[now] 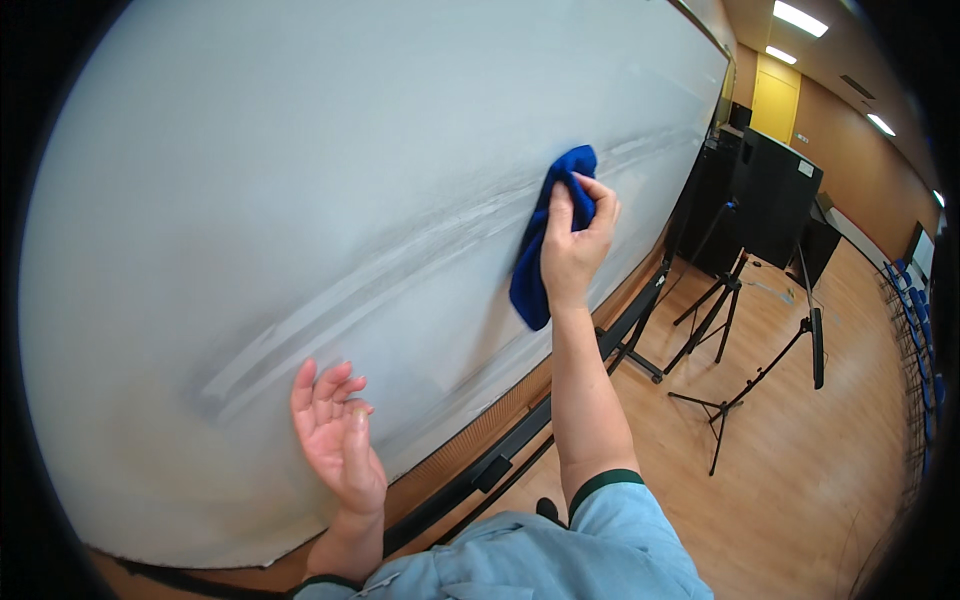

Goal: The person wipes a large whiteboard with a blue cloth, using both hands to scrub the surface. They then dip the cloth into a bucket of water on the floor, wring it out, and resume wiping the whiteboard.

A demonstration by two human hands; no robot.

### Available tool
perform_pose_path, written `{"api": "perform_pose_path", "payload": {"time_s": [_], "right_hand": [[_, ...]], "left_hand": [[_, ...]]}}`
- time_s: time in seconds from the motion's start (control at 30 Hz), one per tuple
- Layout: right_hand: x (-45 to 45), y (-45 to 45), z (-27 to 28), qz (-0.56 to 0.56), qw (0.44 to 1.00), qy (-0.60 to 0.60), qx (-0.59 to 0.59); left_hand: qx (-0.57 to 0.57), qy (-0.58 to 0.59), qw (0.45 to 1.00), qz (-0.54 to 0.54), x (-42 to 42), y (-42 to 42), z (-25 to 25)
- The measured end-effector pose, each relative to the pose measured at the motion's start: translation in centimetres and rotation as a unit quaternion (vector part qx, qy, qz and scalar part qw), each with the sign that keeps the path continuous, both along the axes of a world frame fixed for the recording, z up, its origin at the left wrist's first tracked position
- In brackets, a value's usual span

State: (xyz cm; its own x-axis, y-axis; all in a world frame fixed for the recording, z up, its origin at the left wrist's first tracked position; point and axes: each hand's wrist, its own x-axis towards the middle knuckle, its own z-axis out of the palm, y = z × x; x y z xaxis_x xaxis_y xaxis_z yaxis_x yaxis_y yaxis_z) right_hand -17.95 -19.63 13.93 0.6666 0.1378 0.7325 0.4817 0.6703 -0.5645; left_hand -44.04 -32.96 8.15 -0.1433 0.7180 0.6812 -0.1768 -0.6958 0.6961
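Observation:
My right hand grips a blue cloth between thumb and fingers, with the lower part of the cloth hanging down. The cloth lies against or very close to a large whiteboard; the exact contact is hidden. A long grey smear with paler streaks runs across the board from lower left to upper right, passing behind the cloth. Lower down on the left, my left hand holds nothing. Its palm is turned up, its fingers are loosely curled and apart, and it is in front of the board's lower part.
A black rail runs beneath the board. To the right stand a black speaker on a tripod and a music stand on the wooden floor. Blue chairs line the far right, and a yellow door is at the back.

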Motion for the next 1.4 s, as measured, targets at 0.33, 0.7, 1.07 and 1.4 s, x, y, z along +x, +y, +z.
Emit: {"api": "perform_pose_path", "payload": {"time_s": [0.33, 0.7, 1.07, 1.4], "right_hand": [[-9.2, -5.4, -3.2, 0.022, 0.953, -0.294, 0.063], [-10.0, -5.1, 4.3, -0.091, 0.967, -0.234, 0.034], [-6.4, -3.1, 5.1, -0.129, 0.978, -0.164, 0.029], [-8.9, -5.1, 4.0, -0.113, 0.949, -0.291, 0.035]], "left_hand": [[0.016, 0.006, 1.000, 0.016, -0.1, -0.2, -0.1], [-0.021, 0.007, 1.000, -0.005, -1.7, -1.0, -0.3], [-0.017, -0.016, 1.000, -0.006, -2.4, -1.4, -0.6], [0.013, -0.021, 1.000, 0.008, -3.5, -1.3, -0.3]]}}
